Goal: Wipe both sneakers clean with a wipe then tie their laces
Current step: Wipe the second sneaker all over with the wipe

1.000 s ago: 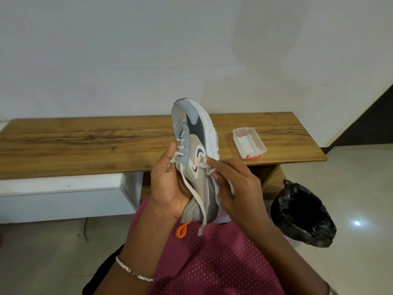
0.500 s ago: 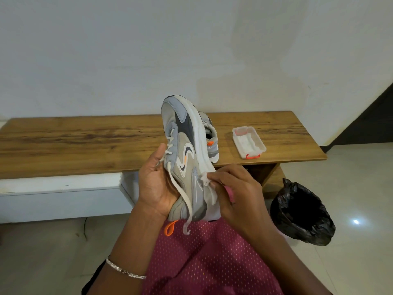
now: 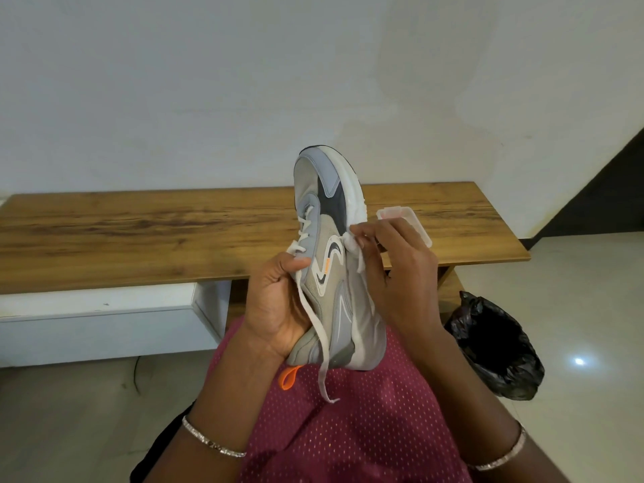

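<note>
Sneaker [image 3: 326,273]: grey and beige mesh upper, smooth pale-blue toe overlay, dark panel behind it, thick white foam midsole with a lumpy edge. We hold it up over our lap, heel down on the maroon mesh garment [image 3: 348,434], toe up and away toward the wall. The long axis is close to upright and tips slightly away from us. The sole faces right, the laced throat left.

An orange pull loop [image 3: 291,376] hangs at the heel. One flat off-white lace [image 3: 315,329] is undone and trails down past the heel onto the garment.

Left hand [image 3: 275,305]: wraps the throat side, thumb pressed on the lace rows, fingers curled behind the sneaker.

Right hand [image 3: 400,277]: fingers [image 3: 366,235] pinch a crumpled white wipe [image 3: 350,242] against the midsole edge about halfway along; a tail of wipe hangs below the pinch.

Beyond: a long wood-grain bench [image 3: 139,235] runs along the wall. A shallow clear plastic tub [image 3: 416,226] sits on it, partly hidden by the right hand. A crinkled black bag [image 3: 495,346] stands open on the glossy tile floor [image 3: 575,308], right of our lap. Thin silver bangle [image 3: 212,444] on the left wrist.
</note>
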Tool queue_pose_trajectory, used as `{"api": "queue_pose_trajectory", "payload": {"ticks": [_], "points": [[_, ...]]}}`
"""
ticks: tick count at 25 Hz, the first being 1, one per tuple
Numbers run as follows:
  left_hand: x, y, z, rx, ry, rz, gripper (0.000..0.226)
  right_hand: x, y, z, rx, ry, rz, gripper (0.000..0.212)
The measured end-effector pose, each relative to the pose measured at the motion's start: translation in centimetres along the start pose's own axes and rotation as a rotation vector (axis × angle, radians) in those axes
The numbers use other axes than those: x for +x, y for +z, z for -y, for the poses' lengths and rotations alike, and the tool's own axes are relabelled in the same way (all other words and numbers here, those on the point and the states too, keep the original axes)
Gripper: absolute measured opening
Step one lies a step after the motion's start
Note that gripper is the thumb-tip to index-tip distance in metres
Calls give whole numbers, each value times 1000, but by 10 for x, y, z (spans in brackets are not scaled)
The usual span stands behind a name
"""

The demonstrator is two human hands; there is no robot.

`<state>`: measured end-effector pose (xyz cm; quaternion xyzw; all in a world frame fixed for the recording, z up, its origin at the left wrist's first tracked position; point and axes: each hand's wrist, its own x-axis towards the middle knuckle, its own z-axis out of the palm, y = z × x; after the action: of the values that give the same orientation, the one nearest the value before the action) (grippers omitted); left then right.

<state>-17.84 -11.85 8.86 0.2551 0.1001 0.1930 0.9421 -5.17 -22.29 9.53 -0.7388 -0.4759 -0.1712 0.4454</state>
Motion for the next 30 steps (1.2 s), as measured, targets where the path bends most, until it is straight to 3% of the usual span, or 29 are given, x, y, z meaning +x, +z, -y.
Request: {"api": "queue_pose_trajectory", "payload": {"ticks": [3,9,17,25,30], "points": [[2,-6,-7,6,33,-32,50,-18,-4,-2,50,-43,124,13],[0,-8,-9,11,27,-84,45,-54,-20,5,66,55,315,14],[2,2,-4,44,-36,-57,57,-13,-3,16,181,107,203,12],[5,-8,-11,-6,-29,-106,59,-37,-11,32,328,103,444,11],[8,1,-5,-54,-50,-61,52,-15,4,21,210,-2,286,12]]}}
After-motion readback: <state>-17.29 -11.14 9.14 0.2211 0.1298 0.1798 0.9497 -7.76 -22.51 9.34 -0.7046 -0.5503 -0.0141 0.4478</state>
